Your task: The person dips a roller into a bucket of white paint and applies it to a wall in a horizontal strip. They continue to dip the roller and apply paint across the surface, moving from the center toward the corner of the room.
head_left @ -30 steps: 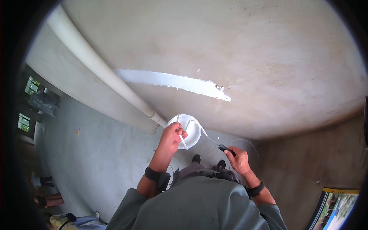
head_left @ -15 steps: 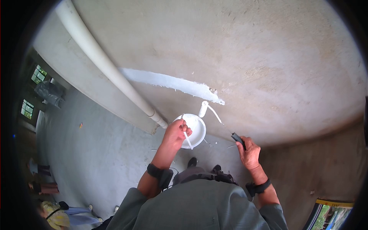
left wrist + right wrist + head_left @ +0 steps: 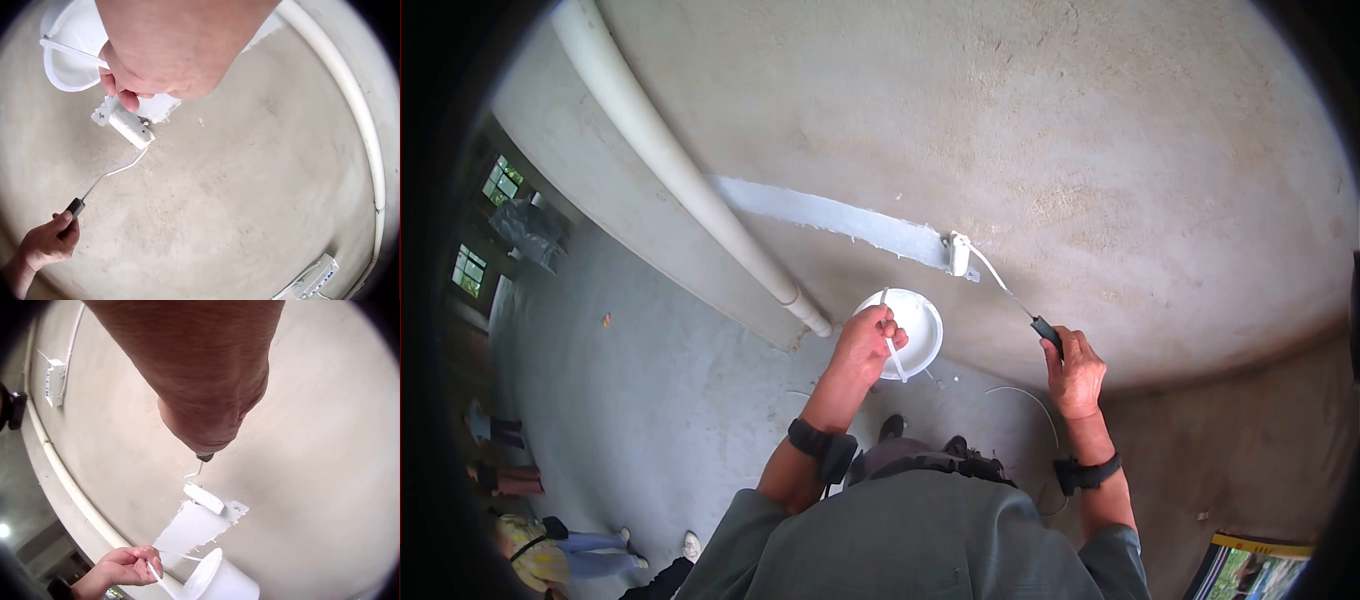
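Note:
My left hand [image 3: 868, 342] grips the thin white handle of a white bucket [image 3: 927, 312], which holds white paint and hangs near the wall. The dark grip of a paint roller [image 3: 959, 255] is in my right hand [image 3: 1077, 374], fingers curled round it. The white roller head lies against the wall at the near end of a white painted strip [image 3: 840, 217]. In the right wrist view the roller [image 3: 204, 499] touches the strip [image 3: 187, 529], with the bucket [image 3: 229, 582] below it. My right forearm covers most of the right hand there.
A white pipe [image 3: 662, 150] runs down the wall left of the strip. A white box [image 3: 317, 276] is fixed to the wall. People stand at the lower left, one in yellow [image 3: 535, 552]. A framed panel [image 3: 1255, 572] is at the lower right.
The roller has come up out of the bucket and moved onto the wall at the strip's end. My right hand has moved up and to the right; the bucket has shifted slightly right.

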Action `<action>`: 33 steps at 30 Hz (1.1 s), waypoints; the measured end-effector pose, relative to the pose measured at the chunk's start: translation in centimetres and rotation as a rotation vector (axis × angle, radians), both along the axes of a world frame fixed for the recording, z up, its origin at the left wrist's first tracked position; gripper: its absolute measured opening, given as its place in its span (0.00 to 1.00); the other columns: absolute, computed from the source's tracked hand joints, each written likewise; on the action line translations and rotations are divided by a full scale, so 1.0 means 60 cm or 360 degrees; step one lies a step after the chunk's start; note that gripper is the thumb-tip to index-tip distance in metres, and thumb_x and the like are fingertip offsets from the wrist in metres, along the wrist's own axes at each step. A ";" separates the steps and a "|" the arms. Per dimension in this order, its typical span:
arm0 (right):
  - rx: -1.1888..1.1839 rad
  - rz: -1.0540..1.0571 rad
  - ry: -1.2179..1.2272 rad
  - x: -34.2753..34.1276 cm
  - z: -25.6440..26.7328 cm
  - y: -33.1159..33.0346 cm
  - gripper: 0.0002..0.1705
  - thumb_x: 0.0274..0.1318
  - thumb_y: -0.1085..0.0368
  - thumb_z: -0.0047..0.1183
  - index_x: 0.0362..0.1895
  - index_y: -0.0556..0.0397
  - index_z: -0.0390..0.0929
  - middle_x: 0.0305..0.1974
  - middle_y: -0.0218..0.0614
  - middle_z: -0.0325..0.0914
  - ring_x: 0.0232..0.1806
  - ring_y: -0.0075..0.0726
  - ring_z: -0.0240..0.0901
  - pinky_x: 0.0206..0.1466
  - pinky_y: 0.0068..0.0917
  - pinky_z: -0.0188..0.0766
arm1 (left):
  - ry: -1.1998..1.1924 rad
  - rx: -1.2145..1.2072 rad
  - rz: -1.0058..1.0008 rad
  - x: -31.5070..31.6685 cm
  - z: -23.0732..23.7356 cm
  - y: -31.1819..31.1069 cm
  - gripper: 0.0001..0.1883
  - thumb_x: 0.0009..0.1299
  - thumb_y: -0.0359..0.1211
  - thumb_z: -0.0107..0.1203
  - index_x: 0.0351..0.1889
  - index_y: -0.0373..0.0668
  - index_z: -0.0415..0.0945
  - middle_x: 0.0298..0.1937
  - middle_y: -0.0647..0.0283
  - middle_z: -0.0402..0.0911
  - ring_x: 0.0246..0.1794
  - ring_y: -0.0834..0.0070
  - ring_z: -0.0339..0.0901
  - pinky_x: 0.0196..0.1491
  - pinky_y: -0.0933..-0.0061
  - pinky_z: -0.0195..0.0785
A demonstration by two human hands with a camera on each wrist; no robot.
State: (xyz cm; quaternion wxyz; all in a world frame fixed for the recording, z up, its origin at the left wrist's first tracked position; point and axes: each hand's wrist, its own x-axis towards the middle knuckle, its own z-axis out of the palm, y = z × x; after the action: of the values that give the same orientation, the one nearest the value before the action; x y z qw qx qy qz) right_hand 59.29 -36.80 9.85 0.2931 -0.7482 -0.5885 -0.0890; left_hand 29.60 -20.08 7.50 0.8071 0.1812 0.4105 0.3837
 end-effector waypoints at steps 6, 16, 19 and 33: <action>-0.0045 -0.0129 -0.0054 0.041 -0.012 -0.048 0.15 0.60 0.60 0.66 0.49 0.44 0.79 0.36 0.35 0.80 0.32 0.51 0.80 0.33 0.44 0.76 | -0.0006 -0.0026 -0.0004 0.001 -0.021 0.003 0.06 0.72 0.29 0.50 0.31 0.41 0.72 0.22 0.66 0.67 0.26 0.70 0.70 0.40 0.63 0.73; -0.0068 -0.0155 -0.0049 0.114 -0.041 -0.136 0.15 0.62 0.61 0.64 0.51 0.46 0.77 0.37 0.40 0.79 0.35 0.55 0.79 0.36 0.45 0.75 | 0.0055 -0.0058 0.0037 0.002 -0.041 -0.009 0.07 0.73 0.30 0.48 0.32 0.41 0.70 0.23 0.66 0.67 0.26 0.70 0.68 0.40 0.64 0.72; -0.0091 -0.0146 -0.0087 0.112 -0.044 -0.127 0.17 0.60 0.62 0.66 0.51 0.46 0.77 0.36 0.38 0.78 0.35 0.52 0.79 0.36 0.45 0.76 | 0.0046 -0.0062 0.0053 0.001 -0.045 -0.009 0.07 0.73 0.30 0.48 0.32 0.41 0.70 0.23 0.66 0.66 0.26 0.71 0.68 0.40 0.64 0.71; 0.0056 0.0030 -0.0055 -0.007 -0.063 0.044 0.18 0.55 0.62 0.70 0.48 0.47 0.79 0.33 0.35 0.78 0.32 0.45 0.78 0.34 0.40 0.75 | 0.0052 0.0010 -0.0037 -0.028 -0.070 0.003 0.09 0.76 0.34 0.51 0.33 0.43 0.72 0.23 0.67 0.69 0.30 0.69 0.71 0.46 0.62 0.70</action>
State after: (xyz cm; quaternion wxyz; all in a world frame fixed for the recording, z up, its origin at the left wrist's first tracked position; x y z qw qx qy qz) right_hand 58.87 -34.17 6.05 0.2970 -0.7356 -0.5989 -0.1095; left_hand 27.93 -19.91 3.30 0.8042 0.1948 0.4202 0.3725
